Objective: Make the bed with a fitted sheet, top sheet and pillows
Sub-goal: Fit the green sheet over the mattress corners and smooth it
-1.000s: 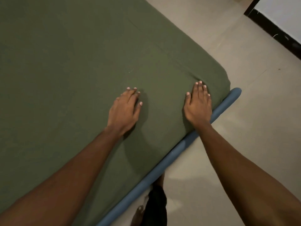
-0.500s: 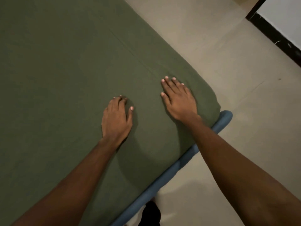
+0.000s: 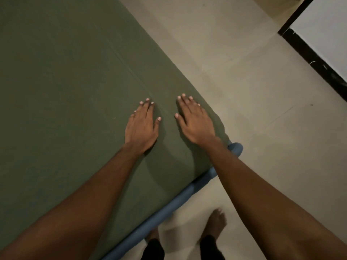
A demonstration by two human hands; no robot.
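**At centre frame: left hand (image 3: 141, 126) and right hand (image 3: 195, 121) flat on fitted sheet (image 3: 65, 81)**

Just left of middle: left hand palm down on green fitted sheet, fingers straight and slightly fanned, thumb out to the right. Just right of it: right hand, also palm down, fingers straight and angled toward upper left, thumb aimed at the left thumb. Thumbs near, not touching. No cloth pinched or gripped by either hand.

Fitted sheet directly under both palms, stretched smooth across the whole left half of frame, ending at rounded corner just right of the right wrist. Long crease (image 3: 127, 64) from upper centre down toward the left fingertips. Small pale thread (image 3: 113, 118) left of left hand.

Blue bed rail (image 3: 169, 205) along sheet's lower edge, bottom centre up to the corner, passing under right forearm. Beige floor (image 3: 244, 91) across right side. Dark skirting (image 3: 309, 59) at upper right. Bare foot (image 3: 216, 220) on floor, bottom centre-right.

Versus half a second ago: hands closer together, right hand shifted left away from the corner, left hand up and to the right. Versus one second ago: right hand no longer at the mattress edge by the rail, now well onto the top surface. Bare foot newly in view.
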